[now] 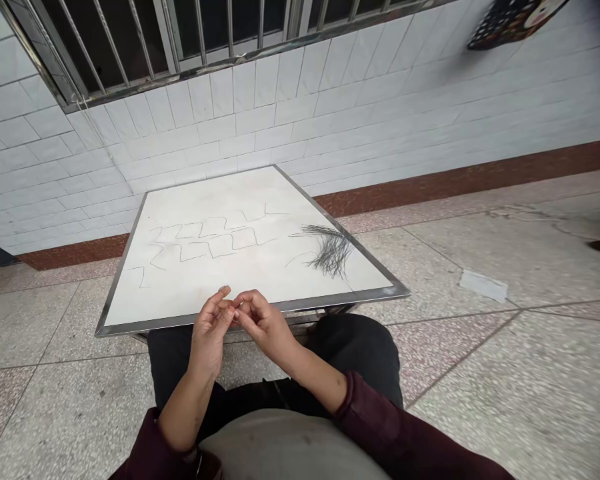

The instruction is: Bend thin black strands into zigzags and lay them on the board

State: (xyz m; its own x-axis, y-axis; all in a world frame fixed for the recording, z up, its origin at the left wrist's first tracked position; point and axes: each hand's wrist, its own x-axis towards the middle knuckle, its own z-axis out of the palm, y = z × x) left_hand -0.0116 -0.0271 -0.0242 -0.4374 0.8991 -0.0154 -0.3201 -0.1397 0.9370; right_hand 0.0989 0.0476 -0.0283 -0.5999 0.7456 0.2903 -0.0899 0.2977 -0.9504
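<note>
My left hand point(211, 333) and my right hand point(266, 327) meet above the near edge of a white-topped table point(220, 283). Thumb and fingers of each are pinched together, fingertips almost touching. Whatever lies between them is too small to make out. Beyond my hands, several thin dark strands bent in zigzags point(210, 243) lie in two rough rows on the tabletop, like bits of wire. A shorter bent strand point(143, 277) rests near the left edge. To the right is a tangled heap of straighter dark strands point(331, 253).
The table has a grey metal rim point(340, 293) and stands close to a white tiled wall point(260, 123) with a barred window point(205, 33). My knees point(357, 347) are at its near edge. A pale flat piece point(483, 285) lies on the speckled floor at right.
</note>
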